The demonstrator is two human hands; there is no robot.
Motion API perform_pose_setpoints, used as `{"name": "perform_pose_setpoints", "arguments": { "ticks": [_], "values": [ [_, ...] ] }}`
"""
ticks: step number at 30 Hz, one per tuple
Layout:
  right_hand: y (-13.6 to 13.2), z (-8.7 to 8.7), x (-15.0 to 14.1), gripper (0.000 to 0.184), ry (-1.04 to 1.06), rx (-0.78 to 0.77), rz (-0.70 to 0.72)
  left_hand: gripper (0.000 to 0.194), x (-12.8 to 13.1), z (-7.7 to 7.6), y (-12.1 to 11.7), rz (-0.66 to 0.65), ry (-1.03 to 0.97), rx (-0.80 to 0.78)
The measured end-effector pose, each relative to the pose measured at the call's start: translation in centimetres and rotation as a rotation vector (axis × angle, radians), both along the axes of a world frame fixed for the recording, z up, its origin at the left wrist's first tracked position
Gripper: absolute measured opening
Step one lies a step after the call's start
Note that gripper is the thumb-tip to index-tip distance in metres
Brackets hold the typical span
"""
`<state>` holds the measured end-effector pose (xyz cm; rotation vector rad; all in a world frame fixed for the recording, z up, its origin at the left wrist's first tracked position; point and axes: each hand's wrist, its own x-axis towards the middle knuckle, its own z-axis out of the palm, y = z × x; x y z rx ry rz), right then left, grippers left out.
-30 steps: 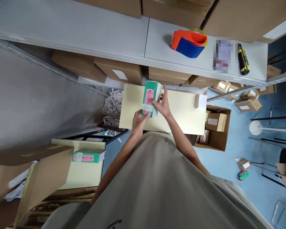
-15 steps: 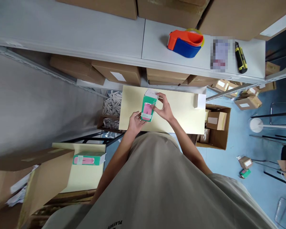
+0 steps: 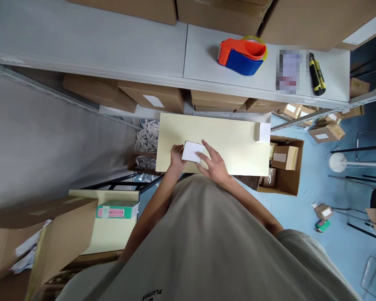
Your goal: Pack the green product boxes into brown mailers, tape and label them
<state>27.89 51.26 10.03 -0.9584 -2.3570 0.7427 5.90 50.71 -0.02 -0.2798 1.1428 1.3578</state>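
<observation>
A small product box (image 3: pixel 191 151) now shows its white end face upward, over the left part of the cream tabletop (image 3: pixel 235 154). My left hand (image 3: pixel 176 158) is closed around the box's left side. Against the right part of the white face rest the fingers of my right hand (image 3: pixel 215 164), spread apart and not wrapped round it. The box's green and pink sides are hidden from view. Near the tabletop's right end stands a small white box (image 3: pixel 262 132).
Above the tabletop, a grey shelf (image 3: pixel 128 46) carries an orange and blue tape dispenser (image 3: pixel 242 56) and a utility knife (image 3: pixel 317 75). Another green and pink box (image 3: pixel 117 210) lies at lower left beside an open carton (image 3: pixel 59 234). A carton holding boxes (image 3: pixel 296 177) stands right.
The box has been tipped so its white end faces up instead of its green and pink front. My right hand has moved down from its upper edge and opened its fingers.
</observation>
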Motion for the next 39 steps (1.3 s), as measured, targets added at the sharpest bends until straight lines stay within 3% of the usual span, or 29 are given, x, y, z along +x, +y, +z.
{"name": "perform_pose_setpoints", "arguments": {
  "ticks": [3,5,10,14,17,20,23,25,28,31,35,39],
  "values": [
    [2.7,-0.5,-0.4,0.049,0.109,-0.077,-0.115,0.018,0.5,0.4,-1.0,0.054,0.063,-0.112],
    [5.1,-1.2,-0.7,0.056,0.189,-0.157,-0.19,0.027,1.0,1.0,-2.2,0.025,0.126,-0.14],
    [10.9,-3.9,-0.8,0.069,0.249,-0.412,-0.372,0.054,1.7,3.0,-5.0,-0.136,0.368,0.067],
    [12.8,-5.9,-0.9,0.07,0.247,-0.619,-0.459,0.055,0.7,4.7,-4.8,-0.211,0.685,0.106],
    [11.7,-6.8,-1.5,0.072,0.272,-0.914,-0.475,0.056,-0.8,5.9,-2.5,-0.231,0.834,0.196],
    [8.3,-7.3,-2.3,0.074,0.225,-1.292,-0.445,0.06,-2.2,6.4,1.5,-0.192,0.916,0.305],
    [4.3,-7.6,-2.7,0.077,0.189,-1.6,-0.368,0.059,-3.3,5.7,5.4,-0.181,0.896,0.288],
    [2.5,-8.0,-2.6,0.079,0.177,-1.725,-0.369,0.056,-3.6,4.9,7.2,-0.18,0.788,0.223],
    [1.5,-8.8,-2.3,0.081,0.187,-1.776,-0.407,0.051,-3.7,4.1,7.8,-0.101,0.601,0.128],
    [2.1,-9.8,-2.2,0.081,0.217,-1.735,-0.407,0.051,-3.7,4.2,6.3,-0.032,0.492,0.089],
    [3.5,-11.5,-3.2,0.074,0.296,-1.603,-0.514,0.049,-4.4,4.6,2.1,-0.046,0.46,0.072],
    [5.0,-13.1,-5.7,0.053,0.256,-1.379,-0.582,0.044,-5.4,3.5,-3.5,-0.134,0.515,0.014]
  ]
}}
